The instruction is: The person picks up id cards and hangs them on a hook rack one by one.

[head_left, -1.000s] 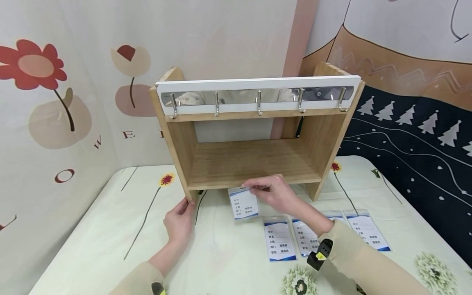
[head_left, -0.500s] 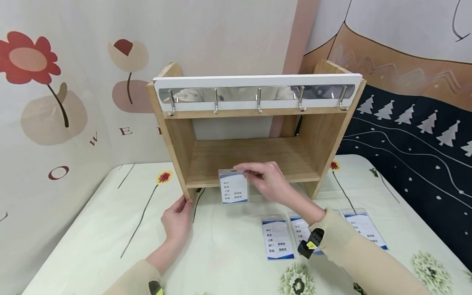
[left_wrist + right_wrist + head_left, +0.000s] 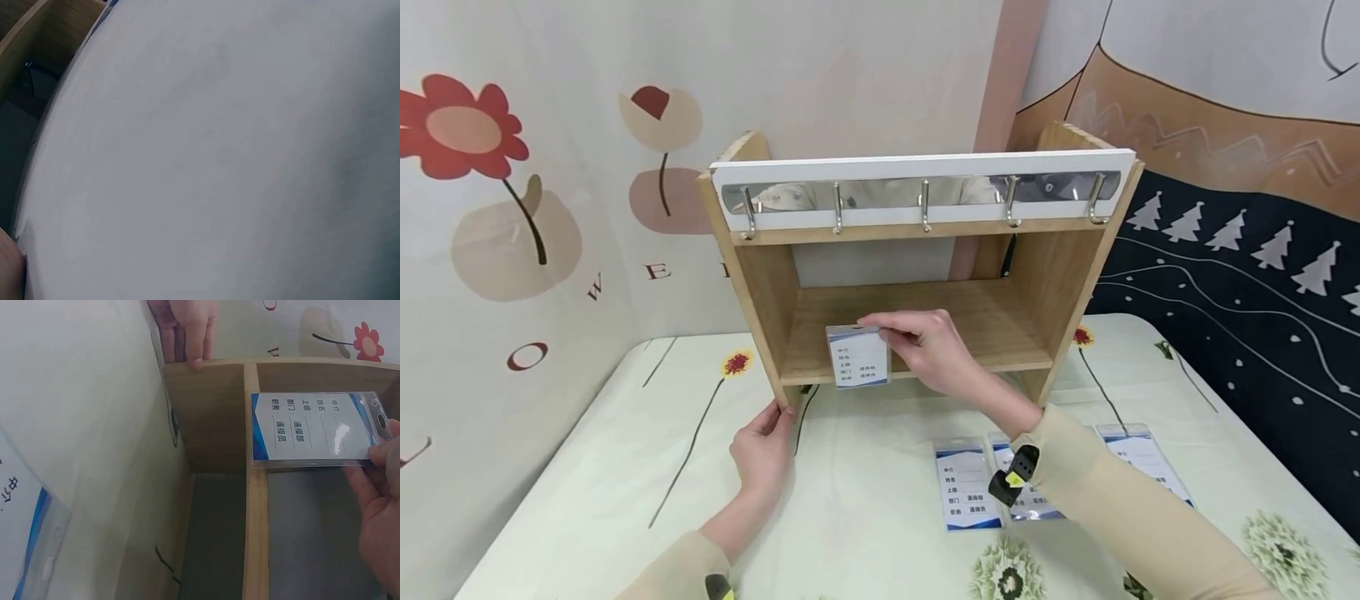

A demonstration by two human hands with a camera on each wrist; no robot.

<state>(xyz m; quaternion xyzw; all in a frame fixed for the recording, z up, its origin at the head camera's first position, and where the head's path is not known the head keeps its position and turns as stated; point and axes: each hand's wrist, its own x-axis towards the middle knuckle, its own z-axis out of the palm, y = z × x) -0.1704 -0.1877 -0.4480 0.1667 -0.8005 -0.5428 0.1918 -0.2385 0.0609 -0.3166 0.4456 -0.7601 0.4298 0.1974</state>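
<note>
My right hand (image 3: 928, 350) pinches the top edge of a clear-sleeved name badge (image 3: 859, 358). The badge hangs upright in front of the lower board of a wooden shelf (image 3: 910, 304), printed side towards me. Its slotted end lies by my thumb in the right wrist view, where the badge (image 3: 309, 428) shows blue corners. My left hand (image 3: 762, 450) grips the foot of the shelf's left side panel. Several metal hooks (image 3: 925, 208) line a white rail (image 3: 880, 220) across the shelf's top front, with a mirror-like strip behind them. The left wrist view shows mostly blurred pale cloth.
More badges lie in a row on the flowered tablecloth (image 3: 850, 500), including a front one (image 3: 970, 487) and a far right one (image 3: 1150, 462); my right forearm partly covers the row. Printed curtains (image 3: 880, 75) stand behind the shelf.
My right hand has lifted the badge up and to the left, from below the shelf's lower board to in front of it. The left hand keeps its grip on the side panel.
</note>
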